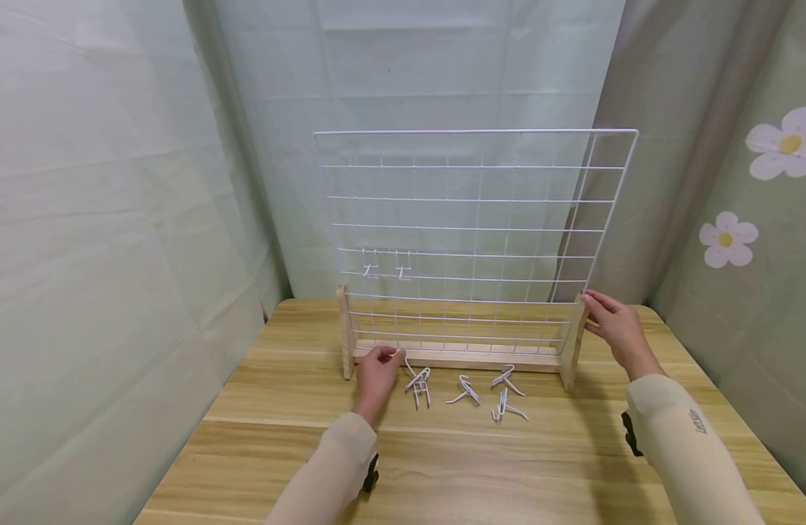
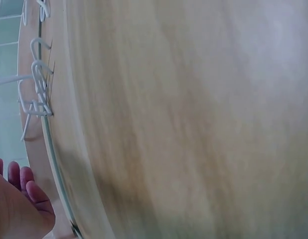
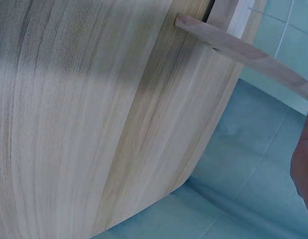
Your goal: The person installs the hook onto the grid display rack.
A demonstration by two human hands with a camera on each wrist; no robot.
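A white wire grid panel (image 1: 468, 255) stands upright in a wooden stand (image 1: 455, 359) on the table. At the stand's lower left, my left hand (image 1: 377, 379) pinches the upper end of a white wire hook (image 1: 411, 370). This hook lies against other hooks (image 2: 39, 89) beside the base; in the left wrist view its prong runs out of frame. My right hand (image 1: 616, 328) grips the top of the right wooden upright (image 1: 573, 346), with fingertips at the grid's edge. Right wrist view shows only part of that hand (image 3: 303, 164) by the upright (image 3: 243, 50).
Several white hooks, among them one hook (image 1: 465, 391) in the middle, lie in front of the stand. Two hooks (image 1: 401, 271) hang on the grid's left side. Behind the wood-grain table (image 1: 442, 467) hangs a pale curtain (image 1: 416, 58); a flowered curtain (image 1: 724, 306) is at right.
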